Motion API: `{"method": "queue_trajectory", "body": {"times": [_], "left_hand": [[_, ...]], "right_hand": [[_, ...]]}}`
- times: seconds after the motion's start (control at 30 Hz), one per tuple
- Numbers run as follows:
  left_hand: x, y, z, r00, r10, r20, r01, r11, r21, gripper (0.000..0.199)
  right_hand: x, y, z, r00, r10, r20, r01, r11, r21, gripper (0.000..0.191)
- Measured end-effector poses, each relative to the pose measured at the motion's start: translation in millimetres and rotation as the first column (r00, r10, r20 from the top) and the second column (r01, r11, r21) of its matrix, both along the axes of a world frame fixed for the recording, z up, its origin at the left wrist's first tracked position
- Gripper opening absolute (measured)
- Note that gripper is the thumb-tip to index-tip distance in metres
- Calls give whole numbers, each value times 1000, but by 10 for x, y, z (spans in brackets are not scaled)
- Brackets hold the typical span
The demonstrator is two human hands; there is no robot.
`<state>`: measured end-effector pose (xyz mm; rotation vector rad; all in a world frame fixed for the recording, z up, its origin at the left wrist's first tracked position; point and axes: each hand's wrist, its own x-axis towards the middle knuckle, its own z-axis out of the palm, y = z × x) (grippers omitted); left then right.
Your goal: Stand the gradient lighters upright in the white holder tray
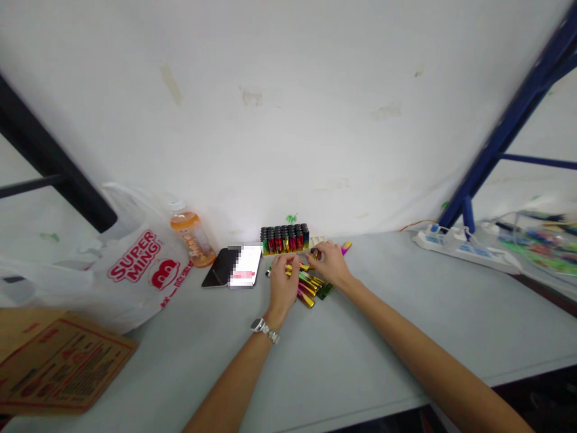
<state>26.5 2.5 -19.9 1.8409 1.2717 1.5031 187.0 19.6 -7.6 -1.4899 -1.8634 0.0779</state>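
Note:
A block of upright, shiny coloured lighters (285, 239) stands in rows against the wall. In front of it, several loose lighters (308, 287) lie in a pile, gold, green and pink. My left hand (283, 282), with a watch on the wrist, is at the left side of the pile, its fingers bent close together; whatever they hold is too small to make out. My right hand (331, 264) is at the pile's upper right, thumb and fingers closed on the dark end of a lighter (315, 254). A pink and yellow lighter (346, 247) shows just beyond it.
A folding device with a lit screen (246, 266) lies left of the hands. Further left are an orange drink bottle (193, 237), a white plastic bag (135, 270) and a cardboard box (67, 364). A power strip (466, 249) sits at right beside a blue metal post (491, 141).

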Motion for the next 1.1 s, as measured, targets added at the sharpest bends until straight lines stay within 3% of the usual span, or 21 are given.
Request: {"method": "queue_trajectory", "body": {"times": [0.1,0.2,0.37,0.5,0.6,0.77,1.1], "left_hand": [[1,-10,50,994,-69,89,71,997,-12,29],[-2,-54,109,975,-158,156,168,984,-58,35],[12,-150,186,924,-289,249,336,926,-170,56],[60,-168,217,890,-273,366,373,897,-237,61],[73,-163,234,862,-255,438,407,862,-301,64],[80,-186,242,868,-203,452,403,821,-405,67],[113,-222,278,902,-124,414,289,887,-362,51]], "right_hand": [[-82,-124,61,951,193,-240,-192,981,28,17],[-169,-265,118,892,263,-367,-262,964,53,14],[-253,-405,139,882,275,-382,-281,959,41,16],[-237,-469,136,860,321,-397,-310,946,93,34],[-163,-499,132,792,394,-467,-350,919,181,47],[-24,-451,44,706,362,-609,-304,931,200,33],[-66,-426,-66,762,306,-571,-312,946,90,26]]}}
